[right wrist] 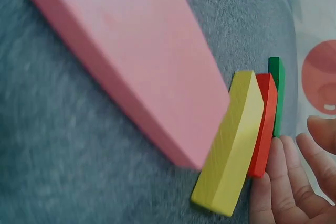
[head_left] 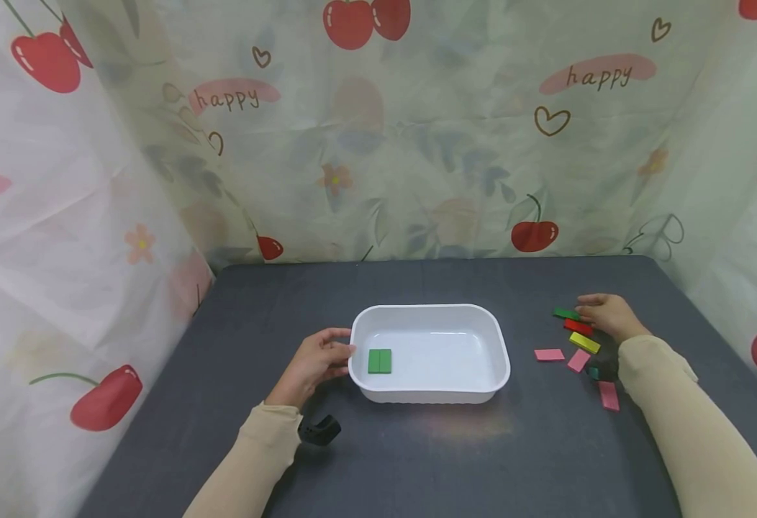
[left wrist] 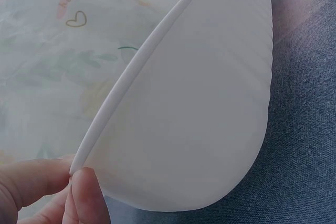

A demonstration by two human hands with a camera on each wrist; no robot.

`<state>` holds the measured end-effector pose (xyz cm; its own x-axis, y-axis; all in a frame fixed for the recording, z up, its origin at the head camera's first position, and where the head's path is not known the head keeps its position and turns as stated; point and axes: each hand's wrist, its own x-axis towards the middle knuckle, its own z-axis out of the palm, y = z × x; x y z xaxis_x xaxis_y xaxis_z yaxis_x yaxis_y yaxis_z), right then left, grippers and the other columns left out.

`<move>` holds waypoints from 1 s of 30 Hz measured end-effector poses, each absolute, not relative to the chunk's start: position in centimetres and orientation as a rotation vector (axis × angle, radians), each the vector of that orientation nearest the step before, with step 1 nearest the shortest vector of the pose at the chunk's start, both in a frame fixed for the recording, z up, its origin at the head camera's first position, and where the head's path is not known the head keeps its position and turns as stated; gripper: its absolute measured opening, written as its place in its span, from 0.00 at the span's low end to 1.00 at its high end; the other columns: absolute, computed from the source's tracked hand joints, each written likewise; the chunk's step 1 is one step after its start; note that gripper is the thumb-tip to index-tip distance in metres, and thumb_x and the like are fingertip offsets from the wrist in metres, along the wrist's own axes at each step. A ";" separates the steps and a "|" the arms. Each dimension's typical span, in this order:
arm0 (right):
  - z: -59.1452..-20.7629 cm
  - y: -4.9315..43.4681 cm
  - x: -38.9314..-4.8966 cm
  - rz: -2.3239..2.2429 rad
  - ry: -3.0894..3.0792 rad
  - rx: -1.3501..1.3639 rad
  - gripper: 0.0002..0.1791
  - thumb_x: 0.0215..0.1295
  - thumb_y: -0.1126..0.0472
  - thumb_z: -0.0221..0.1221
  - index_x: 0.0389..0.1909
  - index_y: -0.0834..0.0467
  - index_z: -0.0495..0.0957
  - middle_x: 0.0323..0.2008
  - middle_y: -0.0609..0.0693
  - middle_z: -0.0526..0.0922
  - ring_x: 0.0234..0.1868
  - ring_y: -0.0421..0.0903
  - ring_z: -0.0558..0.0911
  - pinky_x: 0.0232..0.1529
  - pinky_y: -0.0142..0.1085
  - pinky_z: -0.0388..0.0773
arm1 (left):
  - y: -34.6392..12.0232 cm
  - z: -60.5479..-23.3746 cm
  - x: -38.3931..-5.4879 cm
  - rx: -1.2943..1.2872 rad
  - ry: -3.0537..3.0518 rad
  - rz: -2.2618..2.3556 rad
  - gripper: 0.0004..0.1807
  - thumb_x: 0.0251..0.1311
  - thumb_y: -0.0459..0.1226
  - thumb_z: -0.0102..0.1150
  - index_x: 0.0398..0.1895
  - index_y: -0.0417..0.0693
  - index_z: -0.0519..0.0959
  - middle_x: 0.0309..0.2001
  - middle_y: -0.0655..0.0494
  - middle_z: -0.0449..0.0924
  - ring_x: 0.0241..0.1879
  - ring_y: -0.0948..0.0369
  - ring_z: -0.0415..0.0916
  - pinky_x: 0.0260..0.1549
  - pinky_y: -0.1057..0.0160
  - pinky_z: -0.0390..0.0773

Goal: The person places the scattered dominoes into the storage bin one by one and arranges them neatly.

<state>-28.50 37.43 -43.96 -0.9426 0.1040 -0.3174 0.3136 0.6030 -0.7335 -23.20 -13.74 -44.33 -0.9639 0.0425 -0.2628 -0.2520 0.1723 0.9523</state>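
The left hand [head_left: 311,363] pinches the white tray [head_left: 430,396] by its left rim; green blocks [head_left: 380,361] lie inside. The right hand [head_left: 608,316], thumb and fingers apart, is at a loose green block [head_left: 566,314] on the table [head_left: 443,460], beside a red block [head_left: 578,326], yellow block [head_left: 584,342] and pink blocks [head_left: 550,355].

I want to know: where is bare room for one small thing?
Bare: inside the white tray, right of its two green blocks; the dark table in front of the tray, and behind it up to the printed cloth. Crowded: near the right hand, with pink blocks, a yellow block, a red block and a green block.
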 end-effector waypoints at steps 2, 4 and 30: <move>-43.9 37.1 -28.5 -1.241 2.602 0.345 0.31 0.73 0.58 0.47 0.69 0.73 0.54 0.66 0.75 0.60 0.65 0.67 0.67 0.64 0.56 0.65 | -13.7 -44.4 -23.2 -0.203 2.218 1.874 0.22 0.57 0.33 0.65 0.56 0.47 0.76 0.39 0.47 0.85 0.30 0.59 0.81 0.31 0.63 0.82; -43.9 36.7 -28.5 -1.221 2.629 0.345 0.30 0.73 0.58 0.48 0.69 0.72 0.56 0.65 0.74 0.62 0.64 0.66 0.68 0.63 0.56 0.66 | -13.7 -44.3 -23.2 -0.200 2.219 1.874 0.22 0.57 0.33 0.65 0.57 0.46 0.76 0.40 0.46 0.85 0.30 0.59 0.81 0.31 0.64 0.82; -45.1 34.9 -29.4 -0.708 2.804 0.433 0.44 0.59 0.39 0.59 0.60 0.75 0.65 0.57 0.73 0.70 0.54 0.67 0.71 0.53 0.57 0.73 | -13.7 -44.3 -23.3 -0.220 2.208 1.876 0.22 0.56 0.32 0.65 0.56 0.46 0.77 0.38 0.48 0.85 0.29 0.59 0.81 0.30 0.63 0.82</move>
<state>-29.42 34.88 -45.14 -0.9330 0.2287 -0.2777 0.3331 0.8408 -0.4266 -23.35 -13.70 -44.27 -0.9610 0.0370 -0.2740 -0.2644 0.1665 0.9499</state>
